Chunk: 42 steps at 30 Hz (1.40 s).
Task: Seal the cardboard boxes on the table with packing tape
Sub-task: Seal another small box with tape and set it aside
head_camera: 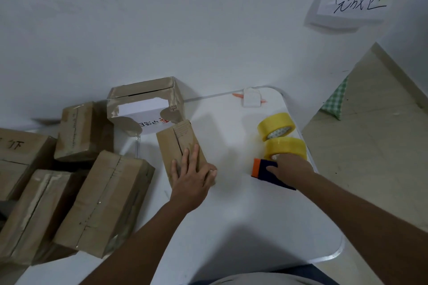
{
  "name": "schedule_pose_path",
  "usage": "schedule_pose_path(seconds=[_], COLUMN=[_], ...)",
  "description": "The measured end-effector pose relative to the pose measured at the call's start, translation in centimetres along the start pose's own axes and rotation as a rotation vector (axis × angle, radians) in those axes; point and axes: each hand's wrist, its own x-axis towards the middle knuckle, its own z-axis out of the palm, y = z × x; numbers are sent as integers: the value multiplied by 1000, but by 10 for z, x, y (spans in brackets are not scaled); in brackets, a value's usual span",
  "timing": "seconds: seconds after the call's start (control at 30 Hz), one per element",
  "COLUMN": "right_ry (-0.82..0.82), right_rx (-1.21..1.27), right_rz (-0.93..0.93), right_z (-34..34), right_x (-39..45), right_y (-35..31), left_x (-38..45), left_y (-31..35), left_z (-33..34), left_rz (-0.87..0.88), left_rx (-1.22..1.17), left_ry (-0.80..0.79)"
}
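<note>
Our left hand (192, 180) lies flat on the small cardboard box (183, 152) at mid-desk, fingers straight. Our right hand (289, 168) reaches the nearer tape roll (286, 147); its grip is hidden. We should keep the box pinned and start tape along its seam.

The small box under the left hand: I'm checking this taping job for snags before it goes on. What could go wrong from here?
1. The left hand lies flat on the small box and covers part of its seam, so tape could catch the fingers.
2. The right hand reaches for the tape dispenser near the table edge; the two tape rolls could be knocked off.
3. The stacked boxes crowd the left side and may shift.
</note>
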Motion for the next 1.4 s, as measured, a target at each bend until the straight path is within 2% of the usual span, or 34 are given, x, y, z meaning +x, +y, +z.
schedule_pose_path(seconds=[0.23,0.3,0.4,0.53,0.57,0.63,0.7,0.77,0.97,1.17,1.27,1.4], right_ry=[242,204,70,271,236,14,-175,-231,6,127,106,43], right_rx=[195,208,378,548,722,1203,1491,1484,1339,1394,1325,1211], right_rz=[-33,-45,-37,-112,-129,-99,-78,-106,-88,-108,-156,-178], right_z=[34,45,58,65,65,63,62,61,62,64,62,65], right_x=[-6,-5,-7,-13,-16,-25,-30,-35,-40,-46,-49,-49], right_y=[-46,-53,-62,-66,-70,-80,-88,-91,-85,-86,-85,-87], left_x=[-1,-3,-7,-10,-10,-8,-7,-8,-8,-13,-32,-49], left_y=[-8,-8,-9,-15,-16,-16,-14,-12,-11,-15,-23,-34], left_z=[-7,-14,-21,-20,-20,-20,-21,-22,-21,-18,-13,-4], left_rz=[16,51,130,239,255,270,268,266,260,240,241,276], left_rx=[-55,-92,-104,-71,-63,-52,-48,-41,2,-39,-67,47], left_ry=[-80,-125,-170,-161,-165,-174,-180,-185,-187,-202,-195,-88])
